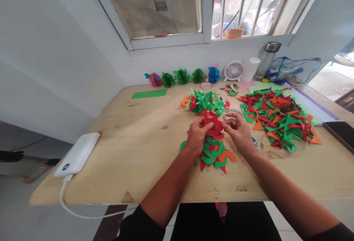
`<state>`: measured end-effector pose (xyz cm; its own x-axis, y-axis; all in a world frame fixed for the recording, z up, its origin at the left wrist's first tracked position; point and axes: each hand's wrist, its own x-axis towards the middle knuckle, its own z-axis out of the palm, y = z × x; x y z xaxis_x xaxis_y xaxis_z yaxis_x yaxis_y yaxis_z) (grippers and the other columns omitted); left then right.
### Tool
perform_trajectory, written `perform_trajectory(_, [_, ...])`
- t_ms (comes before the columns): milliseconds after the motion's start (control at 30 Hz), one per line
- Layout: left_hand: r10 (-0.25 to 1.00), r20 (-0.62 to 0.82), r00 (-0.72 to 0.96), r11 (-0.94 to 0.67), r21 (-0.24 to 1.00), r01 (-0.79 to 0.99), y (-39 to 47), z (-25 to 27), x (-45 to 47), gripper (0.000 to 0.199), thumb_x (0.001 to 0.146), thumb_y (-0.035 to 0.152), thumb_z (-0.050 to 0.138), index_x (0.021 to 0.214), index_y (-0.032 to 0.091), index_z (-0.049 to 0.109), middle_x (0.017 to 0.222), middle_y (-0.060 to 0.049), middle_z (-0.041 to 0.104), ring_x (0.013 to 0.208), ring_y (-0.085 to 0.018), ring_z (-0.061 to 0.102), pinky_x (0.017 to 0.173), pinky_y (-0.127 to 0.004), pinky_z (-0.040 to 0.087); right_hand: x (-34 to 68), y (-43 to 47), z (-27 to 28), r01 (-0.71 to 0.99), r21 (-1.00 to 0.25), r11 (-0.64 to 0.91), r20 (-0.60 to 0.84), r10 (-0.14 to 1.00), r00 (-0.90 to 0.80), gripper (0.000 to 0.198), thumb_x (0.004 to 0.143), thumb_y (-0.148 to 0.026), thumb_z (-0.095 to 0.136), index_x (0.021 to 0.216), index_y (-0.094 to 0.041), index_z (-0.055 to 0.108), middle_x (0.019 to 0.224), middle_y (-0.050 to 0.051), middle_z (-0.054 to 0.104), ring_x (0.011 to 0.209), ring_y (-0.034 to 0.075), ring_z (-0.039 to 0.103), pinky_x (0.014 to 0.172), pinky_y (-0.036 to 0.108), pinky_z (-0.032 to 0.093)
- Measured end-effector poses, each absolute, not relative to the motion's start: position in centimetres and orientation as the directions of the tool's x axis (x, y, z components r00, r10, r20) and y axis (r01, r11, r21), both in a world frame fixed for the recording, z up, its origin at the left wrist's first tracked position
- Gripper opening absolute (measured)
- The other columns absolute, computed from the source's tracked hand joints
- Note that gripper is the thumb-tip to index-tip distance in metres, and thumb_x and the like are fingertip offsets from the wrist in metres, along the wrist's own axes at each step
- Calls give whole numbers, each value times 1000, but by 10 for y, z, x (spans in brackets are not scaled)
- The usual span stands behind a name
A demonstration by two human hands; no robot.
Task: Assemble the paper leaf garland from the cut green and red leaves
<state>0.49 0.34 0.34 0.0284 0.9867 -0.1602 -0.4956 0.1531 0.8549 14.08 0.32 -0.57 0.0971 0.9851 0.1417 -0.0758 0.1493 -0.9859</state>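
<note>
My left hand (pixel 199 131) pinches a curved red paper cutout (pixel 214 125) between thumb and fingers, above the middle of the table. At the cutout's right edge, my right hand (pixel 234 127) has thumb and fingertips drawn together; whatever is between them is too small to name. A clear ring that looks like a tape roll (pixel 240 112) lies just behind the right fingers, partly hidden. Under the hands spreads a loose pile of green, red and orange paper cutouts (pixel 212 150). Beyond them is a heap of similar cutouts with small white patches (pixel 206 100).
A large heap of paper scraps (pixel 282 112) covers the right side, near a dark phone (pixel 341 132). Folded paper figures (pixel 181 77), a small fan (pixel 233 71) and a glass bottle (pixel 267 62) line the wall. A green strip (pixel 149 94) and a white power bank (pixel 79 154) lie left.
</note>
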Motion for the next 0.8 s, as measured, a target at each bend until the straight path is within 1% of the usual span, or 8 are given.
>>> perform_trajectory(133, [985, -169, 36, 167, 885, -434, 2, 7, 4, 28, 57, 28, 77, 78, 11, 71, 67, -6, 70, 60, -14, 63, 64, -26, 52, 141, 3, -6, -108, -985, 134, 125, 988, 88, 38, 65, -33, 71, 97, -22, 52, 66, -4, 61, 56, 10, 52, 53, 23, 42])
perform_trajectory(267, [979, -200, 21, 193, 904, -382, 0, 11, 4, 28, 57, 32, 77, 75, 11, 71, 66, -7, 70, 60, -16, 64, 61, -26, 52, 141, 3, -6, -87, -986, 143, 138, 989, 58, 35, 67, -33, 70, 96, -22, 52, 66, -4, 60, 56, 10, 51, 53, 23, 41])
perform_trajectory(367, [981, -196, -13, 179, 918, -353, 0, 10, 3, 26, 59, 32, 76, 74, 12, 72, 66, -7, 70, 61, -16, 64, 59, -26, 52, 142, 2, -4, -56, -985, 166, 162, 984, 69, 29, 70, -33, 68, 93, -22, 55, 70, -3, 60, 59, 10, 51, 54, 23, 42])
perform_trajectory(467, [983, -177, -50, 153, 937, -313, 2, 8, 2, 22, 62, 30, 73, 74, 12, 72, 66, -7, 71, 63, -17, 65, 59, -26, 52, 144, 1, -2, -10, -979, 205, 203, 975, 88, 19, 73, -33, 65, 86, -21, 58, 77, 0, 60, 67, 12, 52, 58, 25, 42])
perform_trajectory(567, [987, -145, -64, 124, 956, -267, 3, 6, 2, 20, 64, 28, 71, 75, 12, 72, 66, -6, 71, 66, -18, 66, 61, -27, 52, 145, 1, -2, 19, -972, 235, 236, 971, 25, 12, 76, -32, 62, 79, -21, 60, 80, 2, 60, 73, 14, 53, 62, 26, 44])
perform_trajectory(633, [991, -126, -56, 109, 965, -237, 3, 6, 2, 18, 65, 27, 70, 76, 13, 73, 66, -6, 71, 67, -19, 66, 63, -27, 53, 145, 1, -3, 29, -969, 244, 244, 970, -25, 11, 77, -32, 61, 77, -21, 61, 85, 3, 61, 78, 15, 55, 67, 28, 45])
perform_trajectory(733, [994, -104, -35, 95, 974, -206, 3, 6, 2, 15, 66, 25, 68, 76, 14, 73, 68, -5, 71, 69, -19, 67, 66, -28, 53, 145, 1, -5, 55, -969, 240, 238, 970, -43, 12, 76, -33, 61, 76, -21, 61, 92, 4, 62, 83, 16, 56, 71, 29, 45])
perform_trajectory(800, [995, -96, -26, 89, 975, -203, 3, 7, 2, 14, 67, 23, 67, 75, 14, 73, 68, -5, 72, 69, -19, 67, 67, -28, 53, 144, 1, -5, 70, -973, 219, 216, 976, -40, 14, 76, -35, 62, 76, -20, 61, 88, 4, 62, 81, 16, 56, 70, 29, 45])
